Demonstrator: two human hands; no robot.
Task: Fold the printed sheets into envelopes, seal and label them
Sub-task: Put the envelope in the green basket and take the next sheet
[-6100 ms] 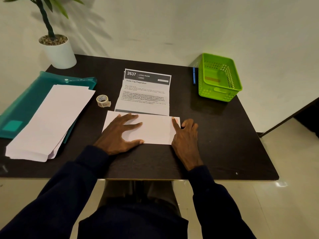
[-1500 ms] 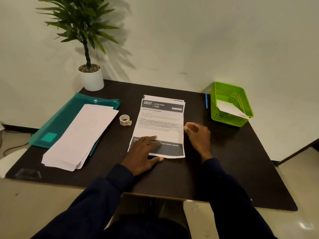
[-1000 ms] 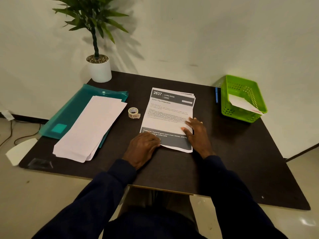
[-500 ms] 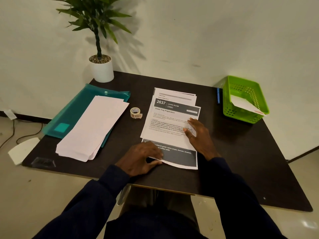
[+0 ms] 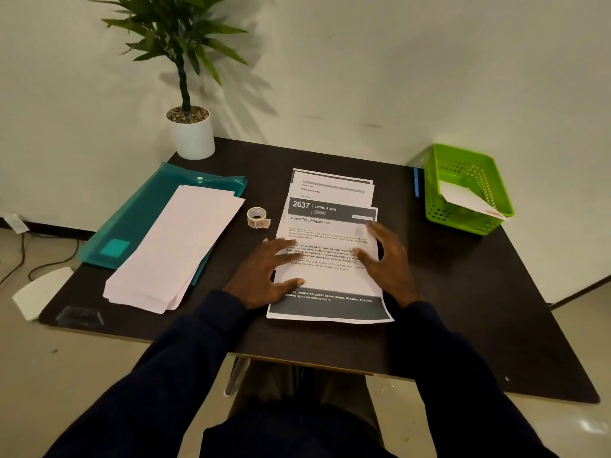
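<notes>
A printed sheet (image 5: 327,279) headed "2637 Living Room" lies flat near the table's front edge, pulled off the stack of printed sheets (image 5: 334,186) behind it. My left hand (image 5: 264,272) rests flat on its left side with fingers spread. My right hand (image 5: 386,259) rests flat on its right edge. A pile of white envelopes (image 5: 175,246) lies to the left on a teal folder (image 5: 139,213). A roll of labels (image 5: 257,217) sits between the envelopes and the sheets. One filled envelope (image 5: 469,200) lies in the green basket (image 5: 463,160).
A potted plant (image 5: 190,133) stands at the back left corner of the dark table (image 5: 479,292). A blue pen (image 5: 416,186) lies beside the basket. A white wall is close behind. Cables and a paper scrap lie on the floor at the left.
The top sheet has slid toward me off the stack, showing the sheet beneath. Both hands have moved onto its middle and flattened. Earlier, a sealed envelope went into the basket.
</notes>
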